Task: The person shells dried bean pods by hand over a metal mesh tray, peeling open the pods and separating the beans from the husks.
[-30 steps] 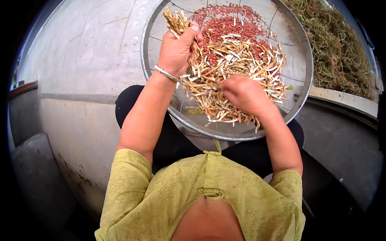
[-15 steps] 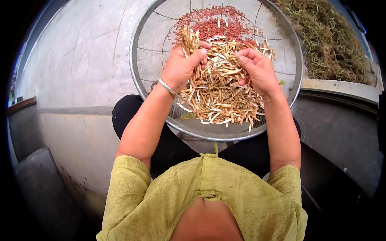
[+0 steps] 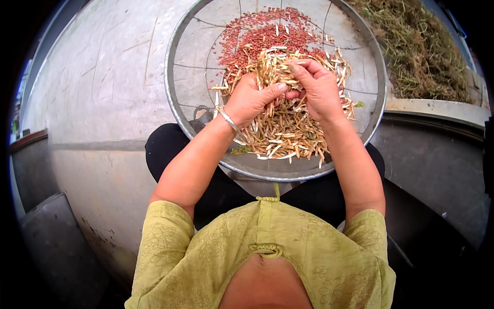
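Observation:
A large round mesh sieve [image 3: 175,98] rests over my knees. Dry tan pods [image 3: 288,131] are heaped in its middle and near part, and red beans [image 3: 262,33] are spread at its far side. My left hand [image 3: 251,101], with a bangle on the wrist, is closed around a bunch of pods [image 3: 272,67]. Close beside it on the right, my right hand [image 3: 320,91] pinches at the same bunch with thumb and forefinger. Its lower fingers are partly hidden behind the pods.
Dried plant stalks [image 3: 427,56] are piled at the upper right behind a pale ledge [image 3: 437,109]. A pale concrete surface [image 3: 103,72] extends to the left. A dark grey panel [image 3: 59,242] stands at the lower left.
My left hand has moved right and slightly down with its bunch of pods, close to my right hand. My right hand has shifted slightly left onto the bunch. More pods lie at the heap's left edge.

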Available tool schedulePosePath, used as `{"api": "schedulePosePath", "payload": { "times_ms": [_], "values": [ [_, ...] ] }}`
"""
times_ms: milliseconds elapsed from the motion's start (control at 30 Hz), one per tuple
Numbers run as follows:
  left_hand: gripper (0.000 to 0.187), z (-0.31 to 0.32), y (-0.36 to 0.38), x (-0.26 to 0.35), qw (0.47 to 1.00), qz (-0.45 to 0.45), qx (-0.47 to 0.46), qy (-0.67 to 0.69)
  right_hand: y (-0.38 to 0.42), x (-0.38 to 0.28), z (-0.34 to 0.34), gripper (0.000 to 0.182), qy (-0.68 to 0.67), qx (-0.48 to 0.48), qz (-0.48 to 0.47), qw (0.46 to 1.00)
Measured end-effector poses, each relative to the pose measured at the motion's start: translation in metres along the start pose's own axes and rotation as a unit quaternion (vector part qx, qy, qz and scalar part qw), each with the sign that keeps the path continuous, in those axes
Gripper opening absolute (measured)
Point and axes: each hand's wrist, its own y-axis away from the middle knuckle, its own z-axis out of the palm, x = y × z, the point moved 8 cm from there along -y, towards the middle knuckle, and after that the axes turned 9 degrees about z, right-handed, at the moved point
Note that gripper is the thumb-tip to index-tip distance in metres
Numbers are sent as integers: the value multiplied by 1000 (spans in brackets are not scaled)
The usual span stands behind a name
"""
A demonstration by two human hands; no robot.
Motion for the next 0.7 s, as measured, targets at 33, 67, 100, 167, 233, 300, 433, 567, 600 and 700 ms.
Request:
{"api": "schedulePosePath", "payload": {
  "times_ms": [33, 67, 100, 167, 233, 300, 433, 567, 600, 700],
  "values": [
    [18, 3, -1, -1, 1000, -1, -1, -1, 1, -2, 2, 16, 30, 7, -23, 999],
    [18, 2, -1, -1, 1000, 5, 25, 14, 1, 0, 3, 15, 41, 14, -15, 999],
    [17, 0, -1, -1, 998, 11, 51, 29, 1, -1, 3, 15, 40, 14, -16, 999],
    [17, -4, -4, -7, 998, 16, 51, 31, 3, -4, 5, 14, 114, 20, -26, 993],
    [13, -6, -5, -6, 998, 48, 39, -23, 3, -6, 4, 14, 112, 17, -20, 993],
    [12, -8, -5, -8, 998, 30, 44, -20, 3, -5, 3, 14, 110, 15, -14, 994],
    [20, -1, -3, -1, 999, 5, 39, 25, 0, -1, -1, 14, 49, 13, 1, 999],
    [22, 4, -5, -5, 999, 22, -8, 27, 0, -3, 2, 12, 112, 11, -46, 993],
    [23, 6, -4, -2, 998, 44, 8, 49, 2, -9, 5, 12, 185, 25, -93, 978],
    [22, 0, -6, -3, 994, 84, 51, 49, 12, -25, 17, 11, 323, 65, -221, 918]
  ]
}}
